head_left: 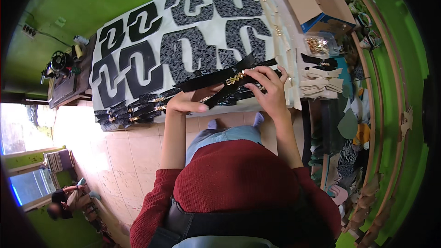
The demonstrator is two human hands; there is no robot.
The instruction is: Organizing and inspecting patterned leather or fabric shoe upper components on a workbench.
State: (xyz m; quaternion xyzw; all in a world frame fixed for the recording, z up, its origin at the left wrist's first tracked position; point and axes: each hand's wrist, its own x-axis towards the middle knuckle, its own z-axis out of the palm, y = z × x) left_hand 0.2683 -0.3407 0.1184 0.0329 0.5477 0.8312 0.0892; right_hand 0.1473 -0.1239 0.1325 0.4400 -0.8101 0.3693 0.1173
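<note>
dark red knitted sweater (236, 174) was pressed close to the lens, bottom centre, and just above it, mid-frame, up went the attention to a black strap (206, 79) with gold trim (235, 78), held aloft over the white-covered table (213, 30)! by the right hand (271, 87) the trim was pinched, thumb and fingertips brought nearly together around it. under the strap's left part the left hand (183, 102) was placed, thumb stretched out; its fingers were hidden, so how firmly anything was gripped could not be told. light and limp, that strap was judged to be, its glossy face perhaps slippery, the trim stiffer and easily snagged; hold was best taken at the trim, with the loose end supported. at centre left, more black straps (158, 108) were piled along the table's near edge.
</note>
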